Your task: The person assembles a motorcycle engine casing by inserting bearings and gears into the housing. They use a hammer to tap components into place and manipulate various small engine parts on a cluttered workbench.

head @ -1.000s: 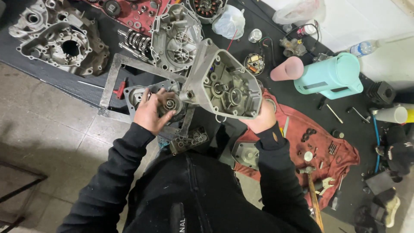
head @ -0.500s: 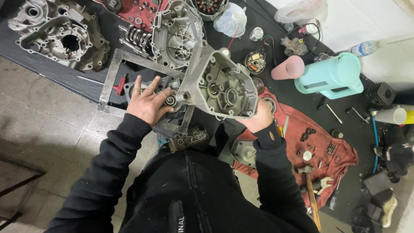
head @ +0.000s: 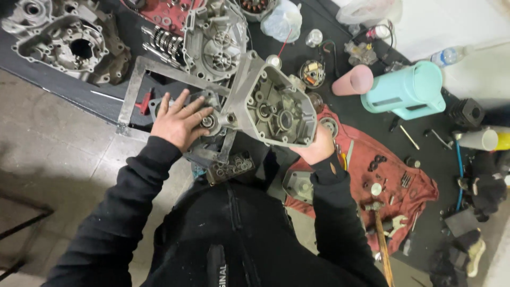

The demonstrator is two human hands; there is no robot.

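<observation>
Engine case half got lifted and tipped up, left hand went flat on the other half

Compared with a second back, the big grey crankcase cover [head: 276, 109] sat higher and tilted more upright over the black mat [head: 95, 93], inner side facing up, so it looked separated from the lower case half [head: 212, 133] sitting in the metal frame [head: 138, 85]. Right hand [head: 317, 146] was wrapped under its lower right edge, carrying it. Left hand [head: 180, 119] had gone from curled to fingers spread wide, pressed flat on the lower half by the shaft end. Red rag [head: 404, 186] with small parts and the teal jug [head: 406, 90] sat well off to the right.
</observation>
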